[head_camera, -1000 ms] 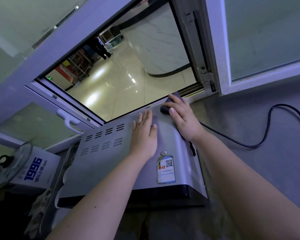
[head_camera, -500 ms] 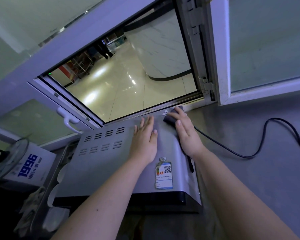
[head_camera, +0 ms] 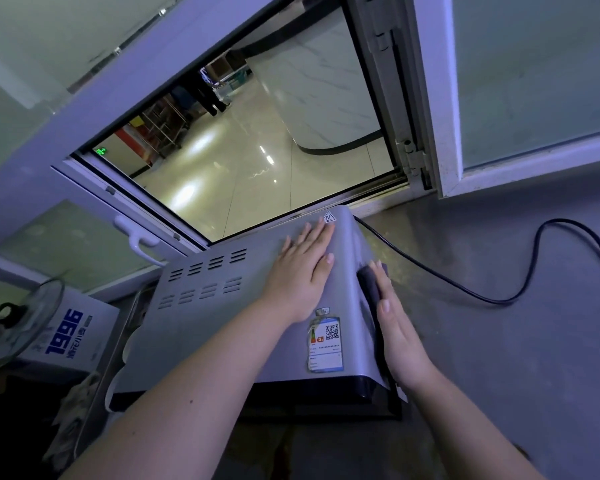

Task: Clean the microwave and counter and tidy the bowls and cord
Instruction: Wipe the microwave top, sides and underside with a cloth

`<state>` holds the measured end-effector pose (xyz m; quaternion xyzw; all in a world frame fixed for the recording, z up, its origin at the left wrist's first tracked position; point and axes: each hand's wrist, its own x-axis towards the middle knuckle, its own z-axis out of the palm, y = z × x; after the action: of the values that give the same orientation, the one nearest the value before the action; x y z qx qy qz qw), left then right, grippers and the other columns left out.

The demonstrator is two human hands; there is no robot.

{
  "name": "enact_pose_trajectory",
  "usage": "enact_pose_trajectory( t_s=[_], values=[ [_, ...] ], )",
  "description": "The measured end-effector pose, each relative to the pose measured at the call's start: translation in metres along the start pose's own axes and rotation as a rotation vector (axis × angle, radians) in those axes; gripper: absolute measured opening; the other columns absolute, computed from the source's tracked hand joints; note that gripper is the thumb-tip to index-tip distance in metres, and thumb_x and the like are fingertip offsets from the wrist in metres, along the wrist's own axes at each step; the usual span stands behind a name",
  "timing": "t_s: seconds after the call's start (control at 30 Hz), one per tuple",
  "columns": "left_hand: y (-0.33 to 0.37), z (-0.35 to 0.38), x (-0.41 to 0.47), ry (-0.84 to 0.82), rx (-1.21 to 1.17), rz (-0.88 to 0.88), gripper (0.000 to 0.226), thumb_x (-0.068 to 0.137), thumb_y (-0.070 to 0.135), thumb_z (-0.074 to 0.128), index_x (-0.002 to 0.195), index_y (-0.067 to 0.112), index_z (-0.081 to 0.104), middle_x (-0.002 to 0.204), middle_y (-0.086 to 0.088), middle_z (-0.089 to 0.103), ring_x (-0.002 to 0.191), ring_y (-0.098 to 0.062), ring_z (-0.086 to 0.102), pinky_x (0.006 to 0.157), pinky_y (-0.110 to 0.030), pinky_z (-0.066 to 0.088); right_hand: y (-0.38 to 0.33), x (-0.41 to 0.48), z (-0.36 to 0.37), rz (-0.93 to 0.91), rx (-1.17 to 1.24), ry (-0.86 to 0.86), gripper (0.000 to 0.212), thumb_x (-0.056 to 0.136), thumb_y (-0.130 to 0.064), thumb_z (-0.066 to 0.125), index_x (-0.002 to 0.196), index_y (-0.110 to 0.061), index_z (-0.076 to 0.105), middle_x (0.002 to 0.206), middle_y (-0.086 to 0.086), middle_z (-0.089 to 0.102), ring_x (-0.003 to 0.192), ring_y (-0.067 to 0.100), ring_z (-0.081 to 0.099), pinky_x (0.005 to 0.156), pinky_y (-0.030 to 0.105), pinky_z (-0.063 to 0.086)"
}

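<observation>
Microwave [head_camera: 222, 306]: silver casing, black front edge nearest the camera, standing on the grey worktop [head_camera: 534, 375] just below an open window [head_camera: 257, 150]. Two rows of vent slots [head_camera: 205, 275] on the left half of the top panel. Label [head_camera: 326, 344] with QR code at the near right of the top. Small triangular warning mark [head_camera: 328, 216] at the far right corner.

Left hand [head_camera: 302, 271]: laid flat on the right half of the microwave's top, palm down, fingers straight and slightly spread, tips pointing to the far edge.

Right hand [head_camera: 395, 337]: set edgewise against the microwave's right side, fingers straight and together, pressing a dark cloth [head_camera: 369, 289] to the casing. Cloth caught between fingers and side panel, partly showing beside the fingertips.

Cord [head_camera: 496, 301]: black, emerging behind the microwave's far right corner, lying loose on the worktop right of the microwave in one wide bend, then off the right edge of view. Well apart from both hands.

Left of the microwave: white rounded dishes [head_camera: 129, 344], partly hidden by the casing, kind not certain. Pale crumpled rag [head_camera: 73, 403] nearer the camera. White box [head_camera: 70, 334] printed "1996" in blue. Glass lid [head_camera: 18, 323] with black knob, tilted, furthest left.

Beyond the microwave: glossy tiled floor [head_camera: 250, 188] seen through the window. White handle [head_camera: 136, 237] on the swung sash, off the microwave's far left corner.
</observation>
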<state>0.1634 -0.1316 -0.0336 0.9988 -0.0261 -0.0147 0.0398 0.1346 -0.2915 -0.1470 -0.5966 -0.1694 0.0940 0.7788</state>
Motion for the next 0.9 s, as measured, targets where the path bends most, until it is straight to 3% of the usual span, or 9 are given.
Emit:
enact_pose_trajectory(
  t_s=[0.13,0.23,0.33,0.4,0.47,0.57,0.7,0.77,0.9],
  values=[
    [0.010,-0.003,0.008,-0.091,-0.030,-0.122,0.053,0.105,0.030,0.024,0.154,0.029,0.003,0.161,0.013,-0.004,0.147,-0.006,-0.006,0.120,-0.037,-0.004,-0.021,0.022,0.004,-0.194,-0.106,-0.025,0.059,0.097,-0.063,0.016,0.146,-0.032,0.027,0.152,-0.035,0.018,0.147,0.002,0.007,0.121,0.035,0.002],
    [0.019,0.002,0.008,-0.069,-0.033,-0.196,0.054,0.104,0.034,0.023,0.153,0.034,0.002,0.160,0.017,-0.007,0.146,-0.003,-0.008,0.120,-0.037,-0.007,-0.021,0.062,0.002,-0.186,-0.101,-0.015,0.048,0.099,-0.054,0.013,0.142,-0.035,0.024,0.143,-0.047,0.015,0.141,-0.013,0.006,0.117,0.018,-0.001],
    [0.021,0.002,0.004,-0.036,-0.052,-0.180,0.051,0.105,0.035,0.020,0.154,0.034,0.003,0.160,0.017,-0.006,0.146,-0.002,-0.008,0.120,-0.037,-0.007,-0.008,0.093,-0.004,-0.053,-0.039,0.025,0.040,0.105,-0.033,0.016,0.145,-0.033,0.020,0.148,-0.027,0.014,0.130,-0.028,0.000,0.110,0.006,-0.005],
    [0.021,0.002,0.003,-0.020,-0.060,-0.174,0.051,0.105,0.034,0.020,0.154,0.034,0.004,0.160,0.017,-0.004,0.146,-0.002,-0.008,0.120,-0.038,-0.006,0.007,0.099,-0.009,0.057,-0.037,0.034,0.043,0.107,-0.022,0.019,0.150,-0.028,0.019,0.151,-0.020,0.014,0.134,-0.019,-0.003,0.109,0.009,-0.006],
    [0.023,0.002,0.002,0.008,-0.080,-0.165,0.051,0.105,0.033,0.022,0.154,0.033,0.007,0.160,0.017,-0.001,0.147,-0.003,-0.007,0.121,-0.040,-0.004,0.023,0.095,-0.014,0.132,0.006,0.069,0.046,0.106,-0.014,0.024,0.150,-0.029,0.024,0.153,-0.017,0.017,0.144,0.000,0.000,0.117,0.022,-0.004],
    [0.025,0.002,0.001,0.043,-0.113,-0.111,0.050,0.106,0.027,0.025,0.154,0.029,0.011,0.159,0.017,0.001,0.146,-0.002,-0.007,0.121,-0.038,-0.003,0.040,0.077,-0.015,0.236,0.185,0.179,0.046,0.102,-0.012,0.037,0.145,-0.029,0.040,0.154,-0.016,0.027,0.144,0.000,0.015,0.122,0.033,0.009],
    [0.027,0.002,0.001,0.032,-0.121,-0.024,0.049,0.106,0.025,0.024,0.154,0.026,0.013,0.157,0.018,0.000,0.145,0.002,-0.008,0.121,-0.034,-0.003,0.038,0.067,-0.014,0.354,0.319,0.331,0.039,0.097,-0.017,0.052,0.133,-0.031,0.056,0.148,-0.012,0.042,0.134,-0.006,0.033,0.117,0.029,0.025],
    [0.026,0.002,0.001,0.023,-0.142,-0.026,0.051,0.105,0.029,0.023,0.154,0.026,0.011,0.159,0.015,0.002,0.146,0.001,-0.007,0.121,-0.035,-0.002,0.022,0.066,-0.010,0.312,0.326,0.303,0.040,0.098,-0.016,0.049,0.133,-0.034,0.056,0.149,-0.013,0.039,0.133,-0.011,0.029,0.116,0.023,0.021],
    [0.024,0.004,0.005,0.020,-0.136,-0.088,0.057,0.100,0.034,0.023,0.154,0.023,0.011,0.159,0.014,0.002,0.146,0.000,-0.007,0.121,-0.038,-0.003,-0.023,0.060,0.008,-0.018,0.199,0.156,0.045,0.096,-0.011,0.039,0.131,-0.038,0.048,0.144,-0.015,0.037,0.143,-0.002,0.021,0.118,0.019,0.007]
  ],
)
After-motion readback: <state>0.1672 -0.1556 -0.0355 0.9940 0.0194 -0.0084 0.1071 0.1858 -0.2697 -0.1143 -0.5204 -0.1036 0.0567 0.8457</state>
